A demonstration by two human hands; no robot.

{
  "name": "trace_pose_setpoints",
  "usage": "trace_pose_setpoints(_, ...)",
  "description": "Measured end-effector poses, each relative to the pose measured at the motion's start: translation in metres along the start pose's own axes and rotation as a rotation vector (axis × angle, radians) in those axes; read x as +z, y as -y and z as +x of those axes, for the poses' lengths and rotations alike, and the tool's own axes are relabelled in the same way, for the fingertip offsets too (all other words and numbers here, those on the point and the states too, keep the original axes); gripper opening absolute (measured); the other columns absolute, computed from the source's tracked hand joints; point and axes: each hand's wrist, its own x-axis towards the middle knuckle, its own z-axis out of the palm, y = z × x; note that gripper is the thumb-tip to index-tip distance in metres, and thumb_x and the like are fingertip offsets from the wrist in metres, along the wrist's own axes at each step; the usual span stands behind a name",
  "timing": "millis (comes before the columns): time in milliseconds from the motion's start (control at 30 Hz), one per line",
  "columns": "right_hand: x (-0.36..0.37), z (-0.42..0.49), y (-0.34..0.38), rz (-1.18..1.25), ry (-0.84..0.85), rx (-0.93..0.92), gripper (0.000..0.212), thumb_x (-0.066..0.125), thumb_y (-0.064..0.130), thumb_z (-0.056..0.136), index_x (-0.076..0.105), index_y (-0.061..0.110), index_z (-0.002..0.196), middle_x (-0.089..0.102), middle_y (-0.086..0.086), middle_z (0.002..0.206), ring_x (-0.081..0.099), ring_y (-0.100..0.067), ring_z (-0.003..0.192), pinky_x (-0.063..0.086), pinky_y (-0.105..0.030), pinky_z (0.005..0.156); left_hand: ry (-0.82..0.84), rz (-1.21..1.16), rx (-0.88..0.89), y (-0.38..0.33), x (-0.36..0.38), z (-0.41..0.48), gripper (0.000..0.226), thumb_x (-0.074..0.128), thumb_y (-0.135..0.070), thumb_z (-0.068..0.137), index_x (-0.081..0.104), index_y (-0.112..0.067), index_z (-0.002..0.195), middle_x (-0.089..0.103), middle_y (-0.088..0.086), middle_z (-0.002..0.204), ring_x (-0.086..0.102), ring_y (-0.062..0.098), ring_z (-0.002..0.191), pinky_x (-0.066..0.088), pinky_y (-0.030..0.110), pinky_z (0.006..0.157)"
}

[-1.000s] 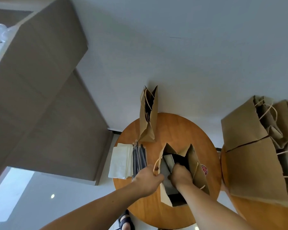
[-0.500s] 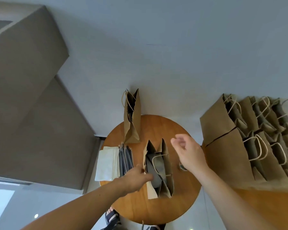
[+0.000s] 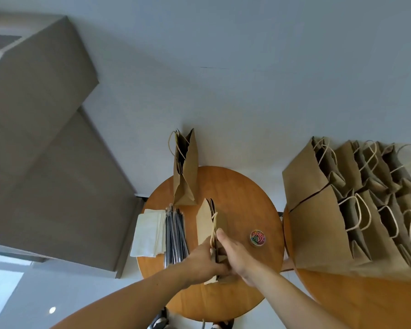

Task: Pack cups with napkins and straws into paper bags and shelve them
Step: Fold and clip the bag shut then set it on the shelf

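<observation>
A brown paper bag (image 3: pixel 207 224) stands on a round wooden table (image 3: pixel 242 198), sandwiched between both hands. The left hand (image 3: pixel 202 260) grips it; the right hand (image 3: pixel 235 255) presses flat.

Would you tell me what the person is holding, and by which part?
The paper bag, at its top edge by the cord handles: the left hand grips it, and the right hand presses flat against it.
</observation>
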Motion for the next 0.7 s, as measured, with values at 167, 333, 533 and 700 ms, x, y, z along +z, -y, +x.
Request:
trace_pose_setpoints(167,-0.015,-0.003,0.000,-0.223,-0.001,-0.143,0.037,0.040,0.048,0.102,0.066,0.027,0.119,0.067,0.007,0.121,0.062,-0.010,0.110,0.050,-0.032,0.099,-0.305,0.332,-0.142,0.007,0.002,0.010,0.028,0.051,-0.037,0.094,0.062,-0.018,0.112,0.069,0.001,0.095,0.069,0.018,0.083,0.061,0.035,0.075)
trace_pose_setpoints(333,-0.041,0.008,0.010,-0.773,-0.242,-0.424,0.053,0.058,0.032,0.097,0.039,0.028,0.147,0.041,0.010,0.151,0.039,-0.012,0.139,0.036,-0.028,0.111,-0.377,0.387,-0.149,0.014,-0.006,0.010,0.032,0.043,-0.035,0.102,0.069,-0.017,0.094,0.064,0.000,0.080,0.069,0.016,0.077,0.060,0.029,0.070)
trace_pose_setpoints(533,-0.061,0.022,0.026,-1.195,-0.208,-0.701,0.064,0.062,0.027,0.095,0.032,0.030,0.150,0.018,0.011,0.161,0.008,-0.014,0.151,0.019,-0.035,0.119,-0.270,0.578,-0.062,0.022,-0.019,0.006,0.036,0.038,-0.037,0.102,0.068,-0.018,0.095,0.067,0.001,0.083,0.068,0.015,0.078,0.060,0.031,0.074)
trace_pose_setpoints(700,-0.069,0.026,0.020,-1.317,-0.127,-0.672,0.022,0.063,0.037,0.093,0.069,0.028,0.113,0.061,0.014,0.125,0.045,-0.010,0.128,0.023,-0.042,0.118,-0.135,0.701,0.050,0.014,-0.030,0.002,0.034,0.037,-0.038,0.104,0.066,-0.020,0.100,0.066,0.004,0.090,0.066,0.017,0.083,0.058,0.040,0.082)
